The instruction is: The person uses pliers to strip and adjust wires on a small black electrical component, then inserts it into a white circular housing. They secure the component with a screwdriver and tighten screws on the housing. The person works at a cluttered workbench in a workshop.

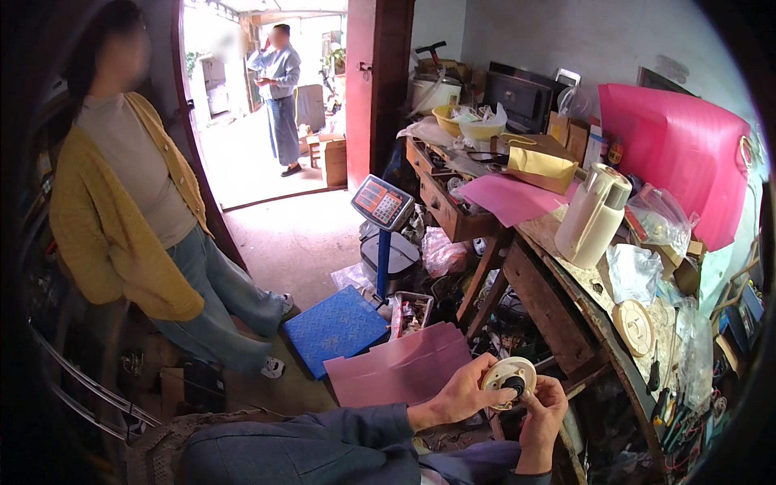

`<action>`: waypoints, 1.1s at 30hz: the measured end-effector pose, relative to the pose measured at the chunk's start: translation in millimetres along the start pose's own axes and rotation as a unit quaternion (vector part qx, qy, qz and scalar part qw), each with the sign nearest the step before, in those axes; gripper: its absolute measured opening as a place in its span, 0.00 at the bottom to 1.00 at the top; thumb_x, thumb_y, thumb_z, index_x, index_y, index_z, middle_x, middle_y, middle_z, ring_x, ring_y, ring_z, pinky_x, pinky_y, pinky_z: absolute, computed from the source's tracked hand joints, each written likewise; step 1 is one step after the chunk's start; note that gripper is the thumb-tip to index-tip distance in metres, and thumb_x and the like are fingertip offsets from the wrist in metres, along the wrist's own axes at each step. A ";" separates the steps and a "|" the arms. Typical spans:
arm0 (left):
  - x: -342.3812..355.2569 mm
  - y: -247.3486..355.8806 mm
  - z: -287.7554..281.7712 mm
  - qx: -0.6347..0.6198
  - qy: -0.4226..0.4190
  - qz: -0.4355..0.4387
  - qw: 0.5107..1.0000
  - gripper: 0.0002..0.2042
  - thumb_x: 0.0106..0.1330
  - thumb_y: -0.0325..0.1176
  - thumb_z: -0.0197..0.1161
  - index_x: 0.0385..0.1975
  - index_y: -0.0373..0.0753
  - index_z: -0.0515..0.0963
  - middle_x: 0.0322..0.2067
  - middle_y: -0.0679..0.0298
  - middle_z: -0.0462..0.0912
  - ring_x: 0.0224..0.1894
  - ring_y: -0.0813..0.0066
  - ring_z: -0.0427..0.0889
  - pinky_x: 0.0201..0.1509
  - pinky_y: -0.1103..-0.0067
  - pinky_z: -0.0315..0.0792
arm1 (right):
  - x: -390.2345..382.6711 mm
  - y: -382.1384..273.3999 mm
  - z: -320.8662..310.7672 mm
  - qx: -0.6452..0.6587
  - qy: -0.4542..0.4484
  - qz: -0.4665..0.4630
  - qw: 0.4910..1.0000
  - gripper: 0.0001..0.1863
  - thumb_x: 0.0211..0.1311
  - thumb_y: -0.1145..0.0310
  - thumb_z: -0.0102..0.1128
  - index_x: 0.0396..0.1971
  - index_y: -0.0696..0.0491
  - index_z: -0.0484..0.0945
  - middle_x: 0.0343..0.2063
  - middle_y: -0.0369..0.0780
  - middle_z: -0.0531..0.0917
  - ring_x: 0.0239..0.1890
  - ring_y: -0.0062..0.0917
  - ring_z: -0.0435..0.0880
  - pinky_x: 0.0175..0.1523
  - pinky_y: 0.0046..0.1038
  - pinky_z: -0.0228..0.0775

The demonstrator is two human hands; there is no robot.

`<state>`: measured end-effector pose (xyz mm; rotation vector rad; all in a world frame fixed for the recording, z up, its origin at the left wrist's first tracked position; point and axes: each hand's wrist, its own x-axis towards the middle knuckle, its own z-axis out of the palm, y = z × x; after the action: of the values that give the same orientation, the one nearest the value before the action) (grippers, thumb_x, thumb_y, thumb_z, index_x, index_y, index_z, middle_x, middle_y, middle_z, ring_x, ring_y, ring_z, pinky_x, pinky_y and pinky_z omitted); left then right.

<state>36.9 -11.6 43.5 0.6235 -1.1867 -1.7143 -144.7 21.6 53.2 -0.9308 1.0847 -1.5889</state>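
A round cream plastic part (524, 371) with a black piece at its centre is held up near the workbench edge. My left hand (462, 394) grips it from the left, the thumb lying over the black centre. From the right, my right hand (545, 411) has its fingers closed on the rim. What the part belongs to, I cannot tell. On the workbench, beyond my right hand, lies a cream disc (633, 328) with a screwdriver (654, 373) close by. Farther back stands a tall cream insulated jug (592, 217).
A blue platform scale (335, 331) and pink sheets (404, 365) lie on the floor ahead. Clutter fills the space under the wooden workbench (558, 311). A person in a yellow cardigan (121, 234) stands at left; another person (281, 89) is outside the doorway.
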 end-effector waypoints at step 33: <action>37.2 -20.8 6.4 -0.092 0.078 -0.096 0.988 0.15 0.66 0.25 0.68 0.48 0.36 0.70 0.43 0.60 0.81 0.42 0.72 0.85 0.43 0.71 0.86 | -9.2 1.5 -8.1 -0.438 0.026 -0.121 0.890 0.24 0.51 0.63 0.78 0.44 0.54 0.75 0.39 0.47 0.76 0.46 0.45 0.76 0.51 0.42 0.70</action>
<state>7.0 -39.9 30.7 0.7629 -0.8719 -1.8740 -149.5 32.0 48.6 -1.6681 1.8405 -1.2872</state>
